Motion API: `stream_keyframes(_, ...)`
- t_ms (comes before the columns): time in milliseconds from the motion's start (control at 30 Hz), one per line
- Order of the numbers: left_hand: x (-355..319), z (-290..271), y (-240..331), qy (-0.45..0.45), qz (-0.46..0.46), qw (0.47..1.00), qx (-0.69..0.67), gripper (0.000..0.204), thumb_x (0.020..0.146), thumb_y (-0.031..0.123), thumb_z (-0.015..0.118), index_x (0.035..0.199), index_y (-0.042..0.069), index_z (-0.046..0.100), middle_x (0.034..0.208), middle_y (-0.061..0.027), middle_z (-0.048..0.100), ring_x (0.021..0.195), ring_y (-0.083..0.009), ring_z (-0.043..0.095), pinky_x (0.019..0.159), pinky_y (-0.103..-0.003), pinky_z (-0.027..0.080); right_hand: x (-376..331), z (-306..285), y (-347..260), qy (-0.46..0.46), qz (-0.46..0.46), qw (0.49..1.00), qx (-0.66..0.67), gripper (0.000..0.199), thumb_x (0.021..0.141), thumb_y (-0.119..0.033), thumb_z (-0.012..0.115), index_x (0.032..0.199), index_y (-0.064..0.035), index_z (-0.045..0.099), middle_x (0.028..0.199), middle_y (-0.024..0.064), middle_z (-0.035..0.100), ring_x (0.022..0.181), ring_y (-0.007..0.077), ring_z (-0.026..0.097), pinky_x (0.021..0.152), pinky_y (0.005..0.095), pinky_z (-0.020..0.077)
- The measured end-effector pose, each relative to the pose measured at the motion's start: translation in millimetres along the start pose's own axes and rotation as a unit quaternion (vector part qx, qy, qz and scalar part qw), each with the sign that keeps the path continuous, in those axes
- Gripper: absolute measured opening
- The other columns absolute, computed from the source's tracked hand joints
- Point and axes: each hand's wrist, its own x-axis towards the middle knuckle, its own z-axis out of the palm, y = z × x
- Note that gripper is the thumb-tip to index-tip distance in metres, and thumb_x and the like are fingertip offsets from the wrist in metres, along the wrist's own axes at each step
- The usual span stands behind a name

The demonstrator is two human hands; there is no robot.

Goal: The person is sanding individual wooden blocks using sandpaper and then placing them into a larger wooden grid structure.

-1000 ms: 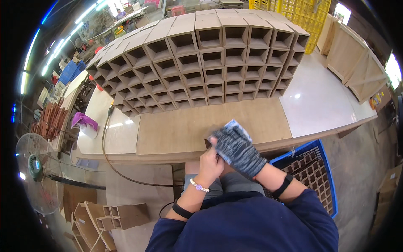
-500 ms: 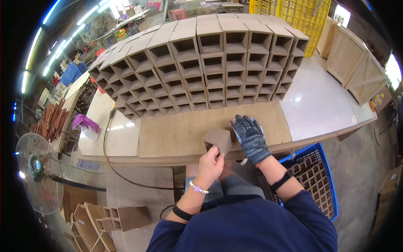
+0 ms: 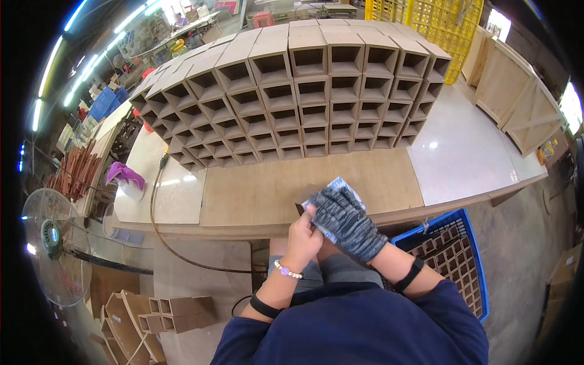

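My left hand, bare and wearing a beaded bracelet, has its fingers closed on the near edge of a small brown square box. Over that box lies my right hand in a grey knitted glove. It presses a white sheet with blue print against the box, and the sheet sticks out past the fingers and beside the palm. Most of the box is hidden under the glove and sheet. Both hands are above the front edge of the wooden work board.
A wall of stacked open brown boxes stands behind my hands. A blue crate of similar boxes sits low at the right. At the left are a hose, a fan and a purple cloth. Yellow crates rise behind.
My right hand has moved left with the sheet, from beside the box to on top of it. My left hand keeps its hold on the box in nearly the same place.
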Motion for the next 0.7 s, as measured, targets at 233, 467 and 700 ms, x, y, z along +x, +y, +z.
stream_keyframes(233, 4.5, 0.1, 14.5, -0.043, -0.031, 0.998, 0.024, 0.008, 0.078, 0.002, 0.053, 0.074, -0.001, 0.047, 0.062, -0.0091, 0.052, 0.055, -0.0124, 0.047, 0.052, -0.026, 0.039, 6.9, -4.0, 6.7, -0.034, 0.071, 0.994, -0.071, 0.028, 0.077, -0.013, 0.048, 0.103, -0.0048, 0.054, 0.104, 0.0132, 0.056, 0.098, 0.0288, 0.052, 0.089, 0.0407, 0.0373)
stream_keyframes(467, 0.7, -25.9, 8.8, -0.123, -0.059, 0.984, 0.117, 0.006, 0.077, -0.003, 0.053, 0.083, -0.001, 0.052, 0.08, -0.0067, 0.059, 0.074, -0.0086, 0.053, 0.063, -0.023, 0.043, -16.0, 33.0, 42.6, 0.072, 0.121, 0.984, -0.114, 0.033, 0.079, -0.02, 0.048, 0.108, -0.0063, 0.055, 0.103, 0.0124, 0.057, 0.099, 0.0274, 0.053, 0.089, 0.0411, 0.0378)
stream_keyframes(700, 8.0, -1.5, 28.6, -0.088, -0.055, 0.995, -0.01, 0.005, 0.079, -0.006, 0.05, 0.081, -0.001, 0.052, 0.076, -0.0018, 0.056, 0.071, -0.0071, 0.051, 0.064, -0.02, 0.041, -5.9, 9.3, 8.4, 0.067, -0.029, 0.997, 0.016, 0.035, 0.082, -0.02, 0.043, 0.116, -0.0131, 0.05, 0.121, 0.0089, 0.05, 0.112, 0.0272, 0.047, 0.097, 0.0438, 0.031)
